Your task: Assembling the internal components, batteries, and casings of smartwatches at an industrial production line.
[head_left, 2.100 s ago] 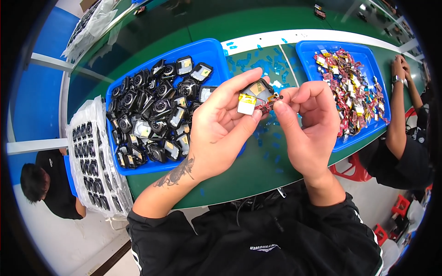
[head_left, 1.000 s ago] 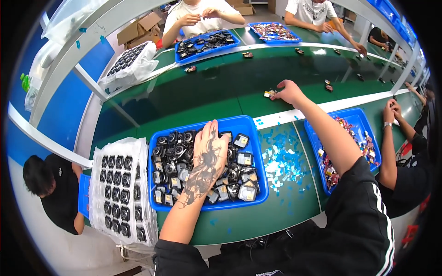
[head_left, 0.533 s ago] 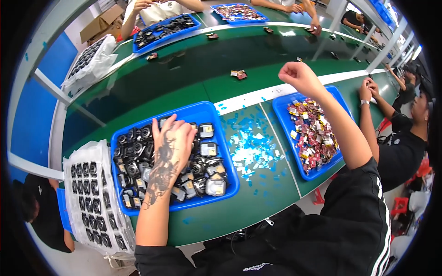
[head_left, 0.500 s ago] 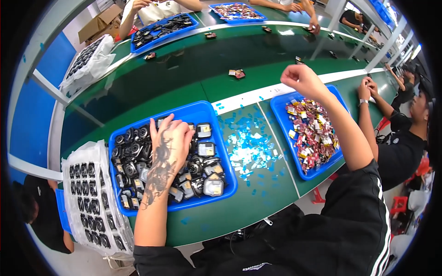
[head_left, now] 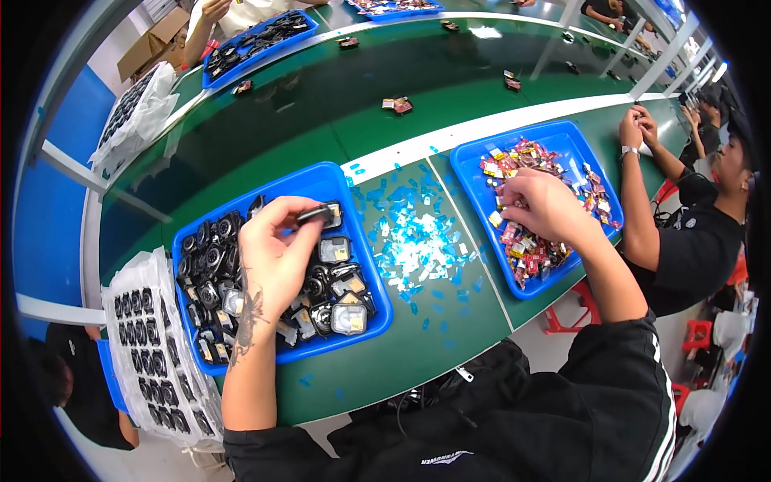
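My left hand [head_left: 281, 249] pinches a black watch case [head_left: 314, 214] between thumb and fingers, above a blue tray [head_left: 384, 309]. That tray is heaped with black watch cases [head_left: 215, 257], some showing a clear or pale back. To the right stands a second blue tray [head_left: 466, 165], filled with small red, yellow and white electronic parts [head_left: 526, 261]. My right hand [head_left: 546, 205] is down at these parts with its fingers curled together. Whatever is between those fingertips is too small to make out.
Blue and white film scraps [head_left: 422, 249] litter the green bench between the trays. Beyond a white rail, several small part clusters [head_left: 397, 105] lie on a dark green belt. White trays of watch cases [head_left: 148, 345] stand at left. A co-worker [head_left: 691, 233] sits close at right.
My left hand has lifted a watch case out of the tray. My right hand has come down from above the belt to the small parts. The whole view has shifted slightly.
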The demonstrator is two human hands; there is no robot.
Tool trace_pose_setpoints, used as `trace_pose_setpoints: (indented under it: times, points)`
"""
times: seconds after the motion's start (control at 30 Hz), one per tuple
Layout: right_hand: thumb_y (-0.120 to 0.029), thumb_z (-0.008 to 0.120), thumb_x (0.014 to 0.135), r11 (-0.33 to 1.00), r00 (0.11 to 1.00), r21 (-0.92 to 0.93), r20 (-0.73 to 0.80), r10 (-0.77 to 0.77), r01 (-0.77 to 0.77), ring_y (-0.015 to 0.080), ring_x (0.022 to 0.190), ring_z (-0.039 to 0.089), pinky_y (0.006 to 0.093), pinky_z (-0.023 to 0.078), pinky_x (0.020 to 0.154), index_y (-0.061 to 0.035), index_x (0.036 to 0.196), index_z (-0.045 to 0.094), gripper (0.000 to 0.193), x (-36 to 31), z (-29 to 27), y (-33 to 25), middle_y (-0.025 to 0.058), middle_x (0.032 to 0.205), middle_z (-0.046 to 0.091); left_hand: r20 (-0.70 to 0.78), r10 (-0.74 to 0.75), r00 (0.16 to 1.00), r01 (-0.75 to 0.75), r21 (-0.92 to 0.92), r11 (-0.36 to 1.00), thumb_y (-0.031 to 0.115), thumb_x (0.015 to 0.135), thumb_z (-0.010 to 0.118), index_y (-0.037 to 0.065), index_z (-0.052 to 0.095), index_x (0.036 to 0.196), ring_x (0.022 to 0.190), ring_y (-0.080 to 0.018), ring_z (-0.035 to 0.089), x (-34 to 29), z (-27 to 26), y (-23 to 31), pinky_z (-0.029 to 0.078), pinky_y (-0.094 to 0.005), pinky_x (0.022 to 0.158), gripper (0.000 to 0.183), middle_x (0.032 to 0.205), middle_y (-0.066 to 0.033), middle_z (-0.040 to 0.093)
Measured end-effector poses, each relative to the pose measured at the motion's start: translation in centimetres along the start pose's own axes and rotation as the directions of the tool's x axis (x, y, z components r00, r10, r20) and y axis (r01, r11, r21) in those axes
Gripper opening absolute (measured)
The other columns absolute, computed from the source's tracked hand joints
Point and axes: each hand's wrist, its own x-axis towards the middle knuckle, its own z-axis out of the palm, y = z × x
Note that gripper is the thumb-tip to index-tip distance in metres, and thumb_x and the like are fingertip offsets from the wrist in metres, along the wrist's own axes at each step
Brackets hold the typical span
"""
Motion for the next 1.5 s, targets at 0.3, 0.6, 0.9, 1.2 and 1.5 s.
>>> trace_pose_setpoints:
  times: [0.3, 0.6, 0.9, 1.2, 1.5]
  points:
    - [0.003, 0.072, 0.081, 0.588, 0.910, 0.808, -0.221, 0.352, -0.031, 0.0056, 0.076, 0.061, 0.0198, 0.048, 0.069, -0.0013, 0.092, 0.063, 0.015, -2.1, -0.3, -5.3, 0.0020, 0.086, 0.066, 0.315, -0.163, 0.935, 0.332, -0.616, 0.714, 0.012, 0.097, 0.056, 0.003, 0.045, 0.138, 0.091, -0.0164, 0.065, -2.5, 2.6, 3.9, 0.058, -0.0268, 0.073, 0.043, 0.111, -0.0142, 0.063]
    - [0.008, 0.073, 0.080, 0.111, 0.986, 0.983, -0.155, 0.057, 0.148, 0.0093, 0.081, 0.062, 0.0216, 0.052, 0.072, 0.0006, 0.092, 0.062, 0.017, -0.7, 1.7, -12.7, 0.0053, 0.091, 0.064, 0.297, 0.164, 0.941, -0.098, -0.224, 0.970, 0.005, 0.077, 0.079, 0.005, 0.074, 0.106, 0.094, -0.0156, 0.061, -3.9, 4.8, 4.3, 0.049, -0.0272, 0.078, 0.030, 0.107, -0.0101, 0.061]
    - [-0.003, 0.067, 0.089, 0.083, 1.000, 0.997, -0.001, 0.030, -0.002, 0.0058, 0.075, 0.056, 0.0207, 0.046, 0.066, 0.0008, 0.091, 0.063, 0.006, -0.3, 2.0, -13.0, 0.0025, 0.087, 0.064, 0.284, 0.207, 0.936, -0.133, -0.260, 0.957, 0.002, 0.078, 0.077, 0.001, 0.074, 0.092, 0.086, -0.0162, 0.060, -4.3, 4.5, 3.4, 0.049, -0.0278, 0.074, 0.014, 0.092, -0.0084, 0.063]
    - [-0.023, 0.061, 0.097, 0.053, 0.965, 0.971, 0.240, -0.110, -0.235, 0.0030, 0.071, 0.051, 0.0205, 0.041, 0.060, -0.0031, 0.088, 0.062, 0.022, 0.1, 2.6, -11.7, -0.0037, 0.080, 0.058, 0.219, 0.586, 0.780, -0.623, 0.186, 0.760, 0.006, 0.070, 0.080, 0.005, 0.073, 0.090, 0.081, -0.0242, 0.061, -3.8, 4.5, 3.8, 0.051, -0.0329, 0.069, 0.021, 0.092, -0.0085, 0.062]
    - [-0.014, 0.059, 0.097, 0.154, 0.997, 0.985, 0.081, -0.003, -0.080, 0.0043, 0.073, 0.051, 0.0203, 0.045, 0.063, -0.0010, 0.091, 0.060, 0.015, -0.6, 2.3, -12.5, -0.0014, 0.082, 0.057, 0.211, 0.357, 0.910, -0.369, 0.018, 0.929, 0.005, 0.075, 0.078, 0.003, 0.074, 0.089, 0.081, -0.0238, 0.061, -4.1, 4.3, 3.9, 0.049, -0.0334, 0.071, 0.015, 0.088, -0.0098, 0.062]
